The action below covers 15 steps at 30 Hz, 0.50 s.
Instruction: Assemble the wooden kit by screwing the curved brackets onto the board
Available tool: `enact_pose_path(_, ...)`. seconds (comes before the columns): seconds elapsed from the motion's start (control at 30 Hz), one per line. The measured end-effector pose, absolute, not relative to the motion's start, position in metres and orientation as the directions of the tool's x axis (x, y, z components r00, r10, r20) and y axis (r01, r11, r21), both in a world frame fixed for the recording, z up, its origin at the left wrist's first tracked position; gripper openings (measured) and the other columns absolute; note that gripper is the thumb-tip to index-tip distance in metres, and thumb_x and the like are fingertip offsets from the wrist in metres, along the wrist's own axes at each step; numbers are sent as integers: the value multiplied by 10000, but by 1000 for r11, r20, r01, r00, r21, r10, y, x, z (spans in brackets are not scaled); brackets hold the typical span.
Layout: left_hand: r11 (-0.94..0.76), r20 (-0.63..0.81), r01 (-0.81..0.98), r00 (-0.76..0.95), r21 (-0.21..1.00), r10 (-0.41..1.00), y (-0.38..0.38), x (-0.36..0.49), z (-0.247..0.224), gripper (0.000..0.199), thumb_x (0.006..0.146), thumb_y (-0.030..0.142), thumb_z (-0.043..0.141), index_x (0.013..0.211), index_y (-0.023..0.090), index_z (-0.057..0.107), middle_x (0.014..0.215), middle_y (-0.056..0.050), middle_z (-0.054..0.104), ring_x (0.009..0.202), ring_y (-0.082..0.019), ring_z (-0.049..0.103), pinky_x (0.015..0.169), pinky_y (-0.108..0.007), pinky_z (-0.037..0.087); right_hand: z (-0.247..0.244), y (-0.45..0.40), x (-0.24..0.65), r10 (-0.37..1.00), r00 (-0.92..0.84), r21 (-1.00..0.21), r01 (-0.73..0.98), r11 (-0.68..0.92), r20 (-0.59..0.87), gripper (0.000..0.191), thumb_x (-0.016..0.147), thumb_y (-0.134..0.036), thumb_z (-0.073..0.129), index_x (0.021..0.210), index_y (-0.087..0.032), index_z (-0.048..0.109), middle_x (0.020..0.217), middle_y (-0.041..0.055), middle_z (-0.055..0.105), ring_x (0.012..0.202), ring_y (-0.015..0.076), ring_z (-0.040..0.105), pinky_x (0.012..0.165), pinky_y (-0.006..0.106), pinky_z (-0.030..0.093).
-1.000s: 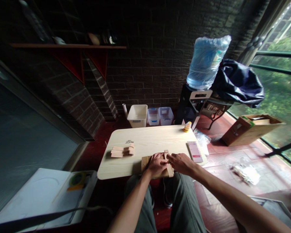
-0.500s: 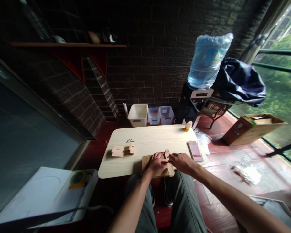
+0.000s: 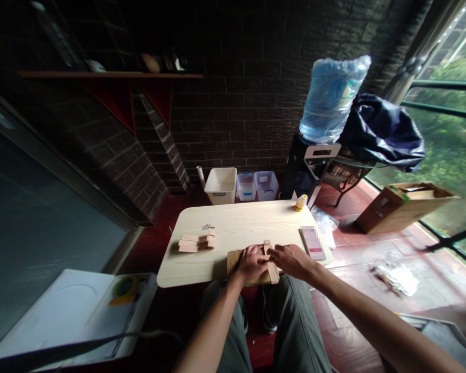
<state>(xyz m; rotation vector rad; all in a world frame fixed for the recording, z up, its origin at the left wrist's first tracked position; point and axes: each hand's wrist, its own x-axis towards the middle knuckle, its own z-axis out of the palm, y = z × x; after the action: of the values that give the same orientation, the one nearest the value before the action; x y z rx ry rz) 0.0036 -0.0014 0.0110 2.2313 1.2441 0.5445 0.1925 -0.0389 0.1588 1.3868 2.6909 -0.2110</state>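
Observation:
My left hand [image 3: 251, 263] lies over a brown wooden board [image 3: 233, 257] at the table's near edge. Its fingers are spread on the board, and the thumb side reaches to a pale wooden strip [image 3: 272, 273] lying across the board's right end. From the right, my right hand [image 3: 291, 257] meets it at the strip, fingers closed in a pinch. Whatever sits between those fingertips is too small to make out. Further left on the table are several pale wooden pieces [image 3: 194, 242] set side by side, with small dark hardware [image 3: 207, 227] just behind them.
The light wooden table [image 3: 241, 217] also carries a phone [image 3: 313, 242] and a yellow-capped bottle [image 3: 301, 202] on its right side. Plastic bins [image 3: 221, 186] and a water dispenser [image 3: 310, 166] stand beyond it. A cardboard box [image 3: 399, 207] is on the floor to the right.
My right hand's fingers have shifted slightly at the strip. Both hands otherwise stay in place, and the board and strip have not visibly moved.

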Motion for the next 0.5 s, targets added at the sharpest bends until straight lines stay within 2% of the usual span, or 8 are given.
enact_pose_path(0.33,-414,30,671,504,615,863,3,3,6,173,821,373,659,914,312,792,1425,-45,572,1407,-309,402,1190,-537,281,144,-37,195,802,-572,-105,820,562,-173,267,1048,-228,400,1242,-193,582,1102,114,714,860,196,717,651,263,443)
enact_pose_path(0.5,-405,20,677,500,614,866,3,3,5,183,824,362,657,936,313,793,1432,-39,567,1407,-297,394,1196,-521,275,142,-36,193,805,-572,-97,820,564,-158,262,1049,-235,399,1226,-183,585,1082,115,723,856,207,722,640,270,446)
